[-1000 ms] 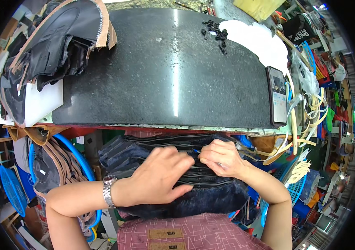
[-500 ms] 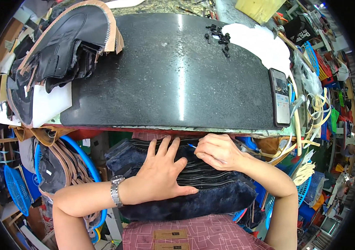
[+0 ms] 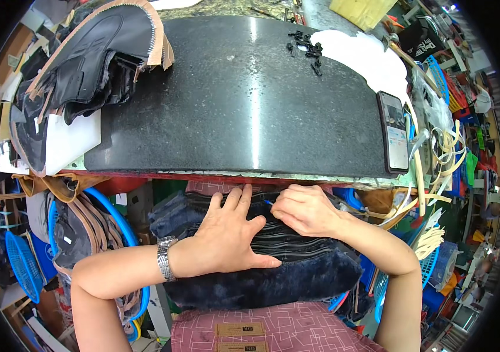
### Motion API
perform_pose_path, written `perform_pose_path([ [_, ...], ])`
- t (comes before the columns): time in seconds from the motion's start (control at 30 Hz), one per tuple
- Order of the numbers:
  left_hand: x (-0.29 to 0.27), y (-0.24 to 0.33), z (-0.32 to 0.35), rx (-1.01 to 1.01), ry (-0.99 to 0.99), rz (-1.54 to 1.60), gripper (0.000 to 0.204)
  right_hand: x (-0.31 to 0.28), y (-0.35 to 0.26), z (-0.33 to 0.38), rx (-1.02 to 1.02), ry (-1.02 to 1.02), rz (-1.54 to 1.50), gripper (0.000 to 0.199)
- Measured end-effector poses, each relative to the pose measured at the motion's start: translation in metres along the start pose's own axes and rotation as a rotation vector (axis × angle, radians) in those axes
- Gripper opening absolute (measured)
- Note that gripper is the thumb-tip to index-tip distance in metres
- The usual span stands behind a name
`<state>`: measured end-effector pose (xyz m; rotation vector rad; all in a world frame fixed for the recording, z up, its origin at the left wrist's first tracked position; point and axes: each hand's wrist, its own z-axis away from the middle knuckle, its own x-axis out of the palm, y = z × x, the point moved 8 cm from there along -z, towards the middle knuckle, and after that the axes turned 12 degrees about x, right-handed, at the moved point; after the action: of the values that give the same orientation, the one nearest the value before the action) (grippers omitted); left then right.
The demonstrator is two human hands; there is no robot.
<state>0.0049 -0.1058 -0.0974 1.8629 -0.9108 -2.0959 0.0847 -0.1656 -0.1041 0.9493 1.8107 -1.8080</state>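
Stacked dark leather pieces [image 3: 285,246] are sitting in my lap, on a fuzzy navy cushion-like bundle [image 3: 273,281], just below the front edge of the black stone surface [image 3: 244,105]. I'm pressing my left hand [image 3: 226,237] flat on the stack, fingers spread, palm down, pinning it. My right hand [image 3: 305,208] is curling over the stack's far edge, fingertips tucked in and apparently pinching the top layers; the exact grip is hidden by the knuckles. Judging by the look: thin, soft, floppy cut pieces, light one by one, and the smooth faces are probably sliding on each other, so the pile is likely shifting unless it's clamped. Best hold is probably the edge, thumb under and fingers on top, with the other hand flat to stop the rest fanning out. Nothing fragile here. On the surface, well apart from my hands: a pile of black and tan shoe uppers [image 3: 85,64] at far left, a phone [image 3: 395,132] at right, small black clips [image 3: 305,50] at the back. A blue hoop [image 3: 124,234] is hanging beside my left forearm.
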Motion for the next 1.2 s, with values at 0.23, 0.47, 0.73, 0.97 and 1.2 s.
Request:
perform_pose_path([
  [0.23,-0.010,0.030,0.010,0.222,-0.041,0.338,0.062,-0.053,0.002,0.008,0.256,0.038,-0.493,0.011],
  [0.47,-0.010,0.039,0.009,0.278,-0.172,0.363,0.062,-0.007,0.003,0.014,-0.003,-0.019,-0.253,0.007],
  [0.73,-0.012,0.036,0.007,0.232,-0.173,0.353,0.059,0.014,0.007,0.005,-0.086,0.001,-0.056,0.009],
  [0.97,-0.012,0.035,0.004,0.237,-0.148,0.357,0.059,0.017,0.016,0.008,-0.008,-0.011,-0.004,0.010],
  [1.2,-0.013,0.011,0.007,0.179,-0.127,0.089,0.076,-0.026,0.012,0.005,0.174,0.045,-0.462,0.007],
])
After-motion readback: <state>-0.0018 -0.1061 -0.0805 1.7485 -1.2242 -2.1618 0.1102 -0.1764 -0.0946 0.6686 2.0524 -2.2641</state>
